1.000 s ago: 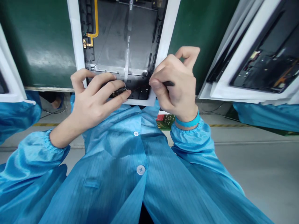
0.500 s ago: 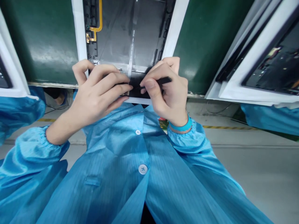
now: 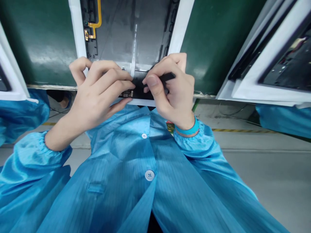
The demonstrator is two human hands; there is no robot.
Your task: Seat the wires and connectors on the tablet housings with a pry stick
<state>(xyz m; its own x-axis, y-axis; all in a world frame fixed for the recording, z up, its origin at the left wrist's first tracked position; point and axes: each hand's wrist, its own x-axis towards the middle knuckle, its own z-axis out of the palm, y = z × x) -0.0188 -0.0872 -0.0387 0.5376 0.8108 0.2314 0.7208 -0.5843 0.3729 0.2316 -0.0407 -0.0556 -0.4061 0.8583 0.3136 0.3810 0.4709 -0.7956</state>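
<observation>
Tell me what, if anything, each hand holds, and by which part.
The right hand pinches a black tool by its shaft, one end jutting past the thumb. The left hand partly covers a circuit board; whether it grips that cannot be told.

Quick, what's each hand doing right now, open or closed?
Left hand: over the board; whether it grips can't be told.
Right hand: closed, holding a black tool.

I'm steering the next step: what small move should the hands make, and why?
Probably ease the black tool in the right hand slightly toward the small circuit board: the left hand lies partly over that board, and the pinched tool sits to its right.
</observation>
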